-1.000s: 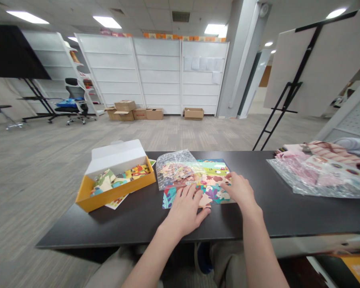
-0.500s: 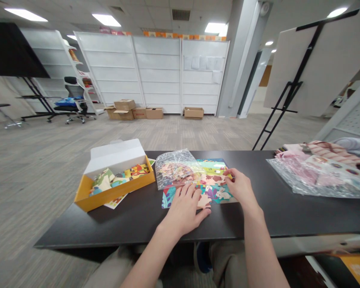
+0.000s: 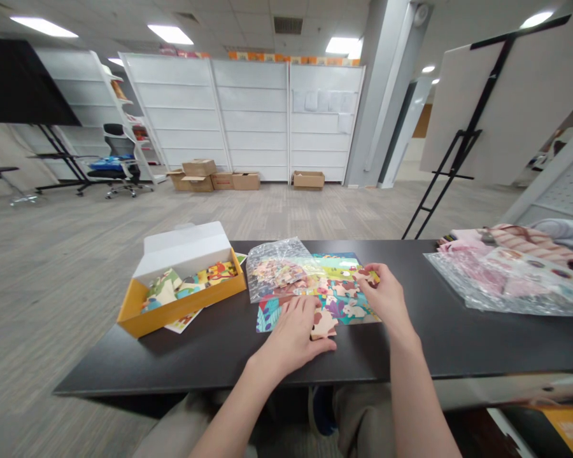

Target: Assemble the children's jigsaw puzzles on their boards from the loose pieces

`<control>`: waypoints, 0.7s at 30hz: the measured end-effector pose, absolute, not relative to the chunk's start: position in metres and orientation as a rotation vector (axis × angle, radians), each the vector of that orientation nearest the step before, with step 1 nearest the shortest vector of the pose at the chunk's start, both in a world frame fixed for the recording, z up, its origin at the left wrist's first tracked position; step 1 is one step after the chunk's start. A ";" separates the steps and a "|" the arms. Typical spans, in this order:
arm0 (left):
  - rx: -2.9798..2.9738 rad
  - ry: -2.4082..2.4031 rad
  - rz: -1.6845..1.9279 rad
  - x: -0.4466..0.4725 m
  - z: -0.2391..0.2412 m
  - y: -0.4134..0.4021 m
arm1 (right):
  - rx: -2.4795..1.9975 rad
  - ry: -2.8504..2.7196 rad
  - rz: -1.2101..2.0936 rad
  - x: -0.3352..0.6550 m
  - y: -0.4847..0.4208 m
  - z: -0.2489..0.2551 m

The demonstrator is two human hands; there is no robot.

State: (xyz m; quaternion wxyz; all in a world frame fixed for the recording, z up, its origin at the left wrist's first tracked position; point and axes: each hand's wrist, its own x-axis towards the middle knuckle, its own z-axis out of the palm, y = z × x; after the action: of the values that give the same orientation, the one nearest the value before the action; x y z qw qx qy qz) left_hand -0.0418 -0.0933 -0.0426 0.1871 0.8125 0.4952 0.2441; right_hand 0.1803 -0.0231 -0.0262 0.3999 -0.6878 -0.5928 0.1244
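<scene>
A colourful animal jigsaw puzzle (image 3: 349, 310) lies on the black table in front of me. My right hand (image 3: 382, 292) pinches a puzzle piece (image 3: 368, 276) with brown and cream patches, tilted up over the puzzle's right side. My left hand (image 3: 296, 327) lies flat on the lower left part, fingers stretched out and holding nothing. A loose cream piece (image 3: 325, 323) with brown spots rests between its thumb and fingers. Just beyond that hand, a clear plastic bag (image 3: 277, 270) of puzzle pieces covers the puzzle's upper left.
To the left stands an open yellow box (image 3: 186, 307) with more puzzle parts in it, on top of a printed card (image 3: 184, 323). At the right, a clear plastic package (image 3: 501, 286) with pink cloth lies on the table (image 3: 420, 343), near folded fabrics.
My right hand has raised the patched puzzle piece off the puzzle's right side, tipping it up. My left hand has barely shifted, and more of the loose spotted piece beside it shows.
</scene>
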 end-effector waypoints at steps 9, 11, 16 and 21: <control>2.178 1.225 0.789 -0.042 -0.046 -0.093 | -1.730 -1.704 0.503 0.170 -0.021 -0.040; 2.169 1.234 0.818 -0.042 -0.048 -0.092 | -1.791 -1.763 0.443 0.170 -0.018 -0.045; 2.110 1.267 0.888 -0.044 -0.053 -0.089 | -1.871 -1.881 0.252 0.174 -0.016 -0.050; 2.049 1.341 0.901 -0.044 -0.054 -0.087 | -1.883 -1.917 0.294 0.172 -0.018 -0.045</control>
State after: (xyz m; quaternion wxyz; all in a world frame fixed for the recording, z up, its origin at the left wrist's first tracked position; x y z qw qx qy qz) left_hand -0.0442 -0.0873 -0.0540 0.2627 0.7576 0.4959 0.3332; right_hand 0.1718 -0.0179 -0.0454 0.2175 -0.6799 -0.6922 0.1060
